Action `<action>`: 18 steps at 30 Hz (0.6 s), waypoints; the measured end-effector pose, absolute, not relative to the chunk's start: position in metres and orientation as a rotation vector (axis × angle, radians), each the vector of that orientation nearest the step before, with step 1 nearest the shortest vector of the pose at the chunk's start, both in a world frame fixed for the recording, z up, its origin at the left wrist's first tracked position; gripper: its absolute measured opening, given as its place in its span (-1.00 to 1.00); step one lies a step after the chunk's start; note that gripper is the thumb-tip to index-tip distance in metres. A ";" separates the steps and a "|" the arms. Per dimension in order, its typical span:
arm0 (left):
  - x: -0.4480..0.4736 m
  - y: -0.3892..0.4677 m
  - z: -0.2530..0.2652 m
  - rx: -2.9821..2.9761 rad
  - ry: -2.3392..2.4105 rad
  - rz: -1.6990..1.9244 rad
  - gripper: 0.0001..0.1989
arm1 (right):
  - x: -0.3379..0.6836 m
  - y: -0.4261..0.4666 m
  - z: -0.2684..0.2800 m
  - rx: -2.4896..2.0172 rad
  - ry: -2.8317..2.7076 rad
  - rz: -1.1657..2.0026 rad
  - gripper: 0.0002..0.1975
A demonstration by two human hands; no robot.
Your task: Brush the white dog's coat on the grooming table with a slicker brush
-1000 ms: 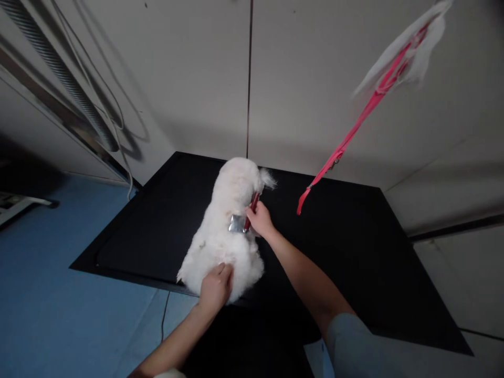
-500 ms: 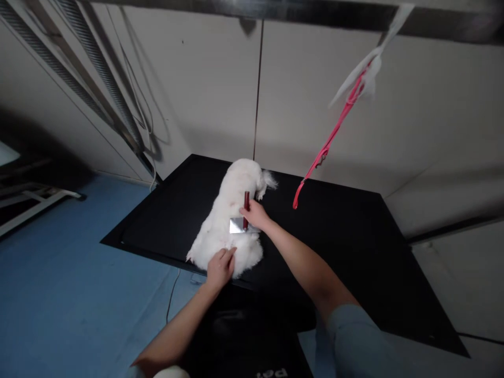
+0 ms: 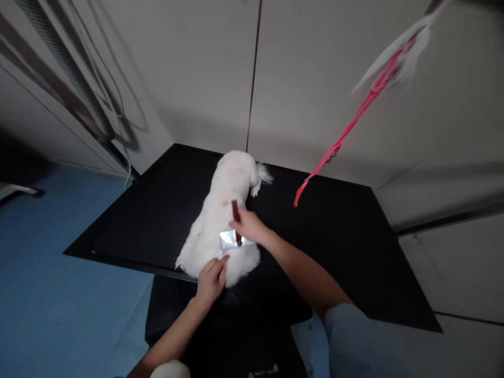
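Observation:
A white fluffy dog (image 3: 226,194) lies stretched across the black grooming table, its near end at the front edge. My right hand (image 3: 249,226) is closed around the dark red handle of a slicker brush (image 3: 227,240). The brush's shiny metal back faces up, and its underside is against the coat, so the pins are hidden. Just in front of the brush, my left hand (image 3: 211,279) presses on the near end of the dog with fingers closed on the fur. The fingertips are partly sunk in the coat.
The black grooming table (image 3: 315,252) stands against a pale panelled wall (image 3: 315,79). A pink grooming loop (image 3: 348,126) hangs over its right half from a white tie. Ribbed hoses (image 3: 65,58) and cables run down at the left, above a blue floor (image 3: 71,304).
My view has shifted down and closer to the table. The brush, in my right hand, has moved slightly nearer my left hand. The left hand stays on the dog's fur.

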State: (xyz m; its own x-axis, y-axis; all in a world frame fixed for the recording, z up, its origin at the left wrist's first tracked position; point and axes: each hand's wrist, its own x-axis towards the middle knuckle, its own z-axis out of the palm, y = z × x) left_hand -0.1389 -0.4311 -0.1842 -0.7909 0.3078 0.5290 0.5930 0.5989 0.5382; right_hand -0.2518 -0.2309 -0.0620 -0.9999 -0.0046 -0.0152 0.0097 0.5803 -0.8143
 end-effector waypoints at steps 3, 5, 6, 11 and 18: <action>-0.143 -0.437 -0.183 -0.767 -2.453 -1.069 -0.73 | -0.267 -0.220 -0.052 0.344 2.945 -1.507 -0.86; -0.146 -0.441 -0.182 -0.806 -2.473 -1.089 -0.74 | -0.270 -0.219 -0.049 0.262 2.957 -1.502 -0.83; -0.147 -0.443 -0.182 -0.828 -2.481 -1.099 -0.74 | -0.269 -0.221 -0.049 0.124 2.898 -1.447 -0.81; -0.150 -0.448 -0.182 -0.872 -2.544 -1.097 -0.71 | -0.261 -0.231 -0.044 0.242 2.918 -1.101 -0.82; -0.146 -0.446 -0.179 -0.888 -2.589 -1.032 -0.69 | -0.238 -0.230 -0.038 0.114 2.775 -0.938 -0.75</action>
State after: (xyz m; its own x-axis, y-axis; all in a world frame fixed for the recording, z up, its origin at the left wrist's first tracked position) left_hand -0.1464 -0.4460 -0.1795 -0.7945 0.4553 0.4019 0.6069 0.5716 0.5521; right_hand -0.2383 -0.2297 -0.0377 -0.9751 0.0062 -0.2219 0.1395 0.7947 -0.5908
